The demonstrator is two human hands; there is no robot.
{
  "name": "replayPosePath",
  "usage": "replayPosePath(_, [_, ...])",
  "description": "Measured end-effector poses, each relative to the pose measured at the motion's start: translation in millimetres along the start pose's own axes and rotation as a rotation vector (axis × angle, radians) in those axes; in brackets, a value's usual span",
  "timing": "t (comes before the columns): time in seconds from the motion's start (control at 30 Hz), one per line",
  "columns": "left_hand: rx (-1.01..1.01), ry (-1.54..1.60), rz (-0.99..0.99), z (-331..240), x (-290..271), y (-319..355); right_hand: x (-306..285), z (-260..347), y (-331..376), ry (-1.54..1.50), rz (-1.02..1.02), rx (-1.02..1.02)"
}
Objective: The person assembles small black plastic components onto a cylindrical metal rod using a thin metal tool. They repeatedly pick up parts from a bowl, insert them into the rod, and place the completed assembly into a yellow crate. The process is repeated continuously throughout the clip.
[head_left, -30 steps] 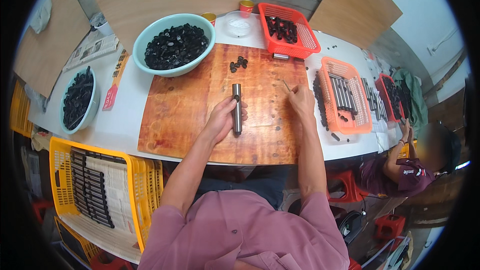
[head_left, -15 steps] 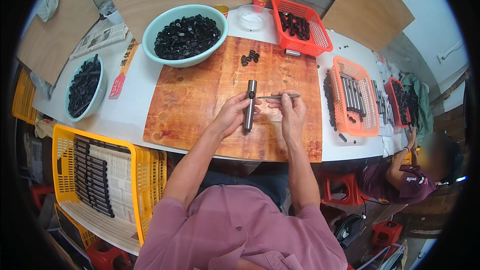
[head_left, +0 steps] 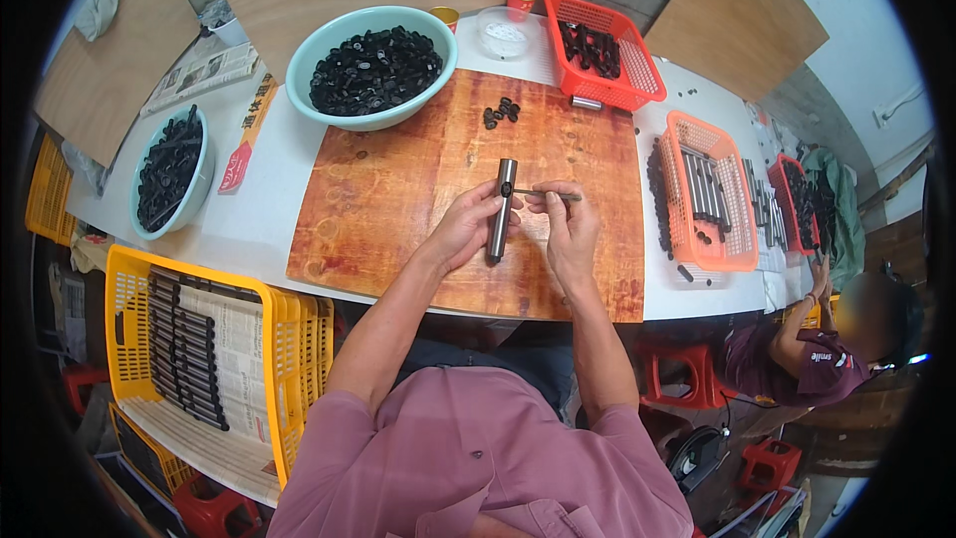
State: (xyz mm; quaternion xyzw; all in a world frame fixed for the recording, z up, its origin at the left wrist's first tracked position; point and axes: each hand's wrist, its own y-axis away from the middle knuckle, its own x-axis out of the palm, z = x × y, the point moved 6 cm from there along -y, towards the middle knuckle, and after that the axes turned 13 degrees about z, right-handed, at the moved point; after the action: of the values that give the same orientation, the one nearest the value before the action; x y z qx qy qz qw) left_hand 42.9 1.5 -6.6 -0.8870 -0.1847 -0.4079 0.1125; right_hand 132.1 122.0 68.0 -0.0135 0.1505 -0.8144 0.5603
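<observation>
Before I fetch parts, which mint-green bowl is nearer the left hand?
The larger bowl, overlapping the wooden board; the smaller bowl sits farther left, off it.

Centre: board (head_left: 398,204) on table (head_left: 257,189). Over the board: tube (head_left: 499,236) in left hand (head_left: 466,227); to its right, tool (head_left: 571,196) in right hand (head_left: 574,241). Behind the tube, on the board: cluster of parts (head_left: 500,115). Rear left: first bowl (head_left: 373,123); farther left, second bowl (head_left: 200,174). Rear right: first basket (head_left: 643,65), with pieces (head_left: 596,50) inside. Right: second basket (head_left: 739,184), with rods (head_left: 705,189) inside. Near left: crate (head_left: 299,339), with bars (head_left: 186,349) on newspaper (head_left: 239,359) inside.
</observation>
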Motion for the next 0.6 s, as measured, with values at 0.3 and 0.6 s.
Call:
replayPosePath(0.3, [0.014, 0.013, -0.015, 2.1, -5.0, -2.0, 3.4, -2.8, 1.1, 0.083, -0.058, -0.060])
replayPosePath(0.6, [0.040, 0.009, -0.039, 1.0, -5.1, -0.6, 11.2, -3.2, 3.2, 0.129, -0.064, -0.109])
